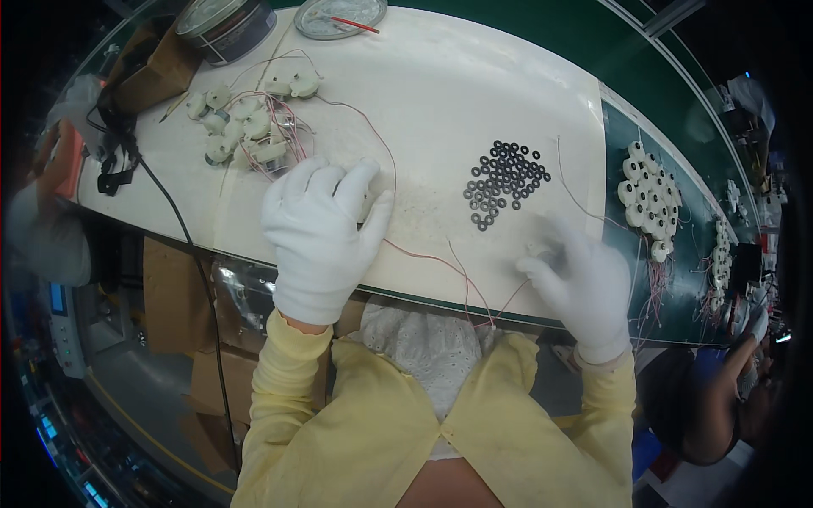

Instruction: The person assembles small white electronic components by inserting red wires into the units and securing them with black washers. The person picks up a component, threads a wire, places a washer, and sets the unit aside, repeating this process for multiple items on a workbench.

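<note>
My left hand (320, 229), in a white glove, is closed at the table's near edge. Between its thumb and fingers shows part of a small cream round motor, mostly covered by the glove. Thin red and white wires (436, 256) trail from there to the right, over the edge. My right hand (586, 284), also gloved, is smeared by motion over the near right of the table. Whether its fingers hold anything cannot be made out. Just beyond it lies a cluster of small black rings (508, 173). Past my left hand sits a heap of wired cream motors (246, 127).
On the green surface at right are motors in a tight group (649, 193), with black rings on many and wires hanging nearby. A tin (224, 30), a round lid (326, 19) with a red stick (354, 24), and a cardboard box (157, 72) stand far left. A black cable (182, 218) crosses the left edge.
</note>
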The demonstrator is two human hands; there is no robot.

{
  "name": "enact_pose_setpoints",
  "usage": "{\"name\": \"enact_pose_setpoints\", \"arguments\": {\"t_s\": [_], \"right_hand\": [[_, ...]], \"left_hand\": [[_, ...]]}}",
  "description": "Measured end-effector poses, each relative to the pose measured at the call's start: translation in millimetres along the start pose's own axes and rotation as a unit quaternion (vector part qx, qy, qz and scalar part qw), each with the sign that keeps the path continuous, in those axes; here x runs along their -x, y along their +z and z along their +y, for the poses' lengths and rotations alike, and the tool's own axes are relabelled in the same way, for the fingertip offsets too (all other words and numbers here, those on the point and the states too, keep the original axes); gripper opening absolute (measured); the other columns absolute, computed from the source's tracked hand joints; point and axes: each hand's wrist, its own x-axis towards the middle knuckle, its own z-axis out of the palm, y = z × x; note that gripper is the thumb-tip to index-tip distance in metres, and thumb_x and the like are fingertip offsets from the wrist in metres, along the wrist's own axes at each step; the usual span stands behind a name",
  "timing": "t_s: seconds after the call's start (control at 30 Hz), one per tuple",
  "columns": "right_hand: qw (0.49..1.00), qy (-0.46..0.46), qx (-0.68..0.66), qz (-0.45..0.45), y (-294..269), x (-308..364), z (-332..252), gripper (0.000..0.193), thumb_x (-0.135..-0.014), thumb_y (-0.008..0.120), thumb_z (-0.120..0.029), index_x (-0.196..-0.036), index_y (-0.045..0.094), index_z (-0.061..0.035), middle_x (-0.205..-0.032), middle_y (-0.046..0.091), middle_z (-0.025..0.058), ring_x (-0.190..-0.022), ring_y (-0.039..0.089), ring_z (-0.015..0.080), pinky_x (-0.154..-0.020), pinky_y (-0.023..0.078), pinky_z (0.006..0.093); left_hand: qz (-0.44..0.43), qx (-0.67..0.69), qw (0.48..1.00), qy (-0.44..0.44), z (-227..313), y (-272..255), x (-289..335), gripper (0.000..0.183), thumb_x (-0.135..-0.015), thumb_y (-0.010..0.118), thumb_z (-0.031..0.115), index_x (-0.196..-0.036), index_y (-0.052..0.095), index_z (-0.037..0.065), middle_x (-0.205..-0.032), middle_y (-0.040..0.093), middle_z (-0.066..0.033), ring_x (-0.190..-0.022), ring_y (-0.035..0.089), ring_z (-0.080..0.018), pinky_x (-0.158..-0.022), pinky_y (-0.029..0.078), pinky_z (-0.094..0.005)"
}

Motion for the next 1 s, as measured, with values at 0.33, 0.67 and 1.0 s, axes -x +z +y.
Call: {"name": "enact_pose_setpoints", "arguments": {"t_s": [0.33, 0.67, 1.0], "right_hand": [[0.993, 0.005, -0.106, -0.044, -1.3, -25.2, 20.8, 0.036, -0.087, 0.081, -0.026, -0.113, 0.071, -0.0044, -0.077, 0.073, 0.0051, -0.061, 0.067, 0.0162, -0.06, 0.051, 0.0289], [0.888, 0.144, -0.421, -0.113, 1.5, -37.6, 25.0, 0.037, -0.098, 0.071, -0.007, -0.131, 0.062, 0.0069, -0.109, 0.072, 0.0069, -0.09, 0.065, 0.0093, -0.076, 0.053, 0.0227], [0.988, -0.119, -0.081, -0.054, -8.1, -61.9, -0.8, 0.036, -0.08, 0.071, 0.001, -0.115, 0.067, -0.0052, -0.09, 0.069, 0.0095, -0.076, 0.069, 0.027, -0.064, 0.054, 0.036]], "left_hand": [[0.098, 0.015, 0.991, -0.085, -3.9, 16.9, 25.8, 0.053, -0.075, 0.088, 0.026, -0.122, 0.07, 0.01, -0.103, 0.068, -0.0088, -0.102, 0.065, -0.0309, -0.086, 0.05, -0.0445], [0.037, 0.079, 0.99, -0.109, -7.0, 10.1, 28.5, 0.043, -0.073, 0.089, 0.024, -0.11, 0.07, 0.013, -0.091, 0.064, -0.0048, -0.088, 0.065, -0.0267, -0.075, 0.05, -0.0429], [0.094, 0.039, 0.991, -0.082, -8.2, 17.3, 33.2, 0.057, -0.072, 0.091, 0.024, -0.123, 0.067, 0.018, -0.114, 0.06, -0.0053, -0.111, 0.06, -0.0275, -0.093, 0.047, -0.0412]]}}
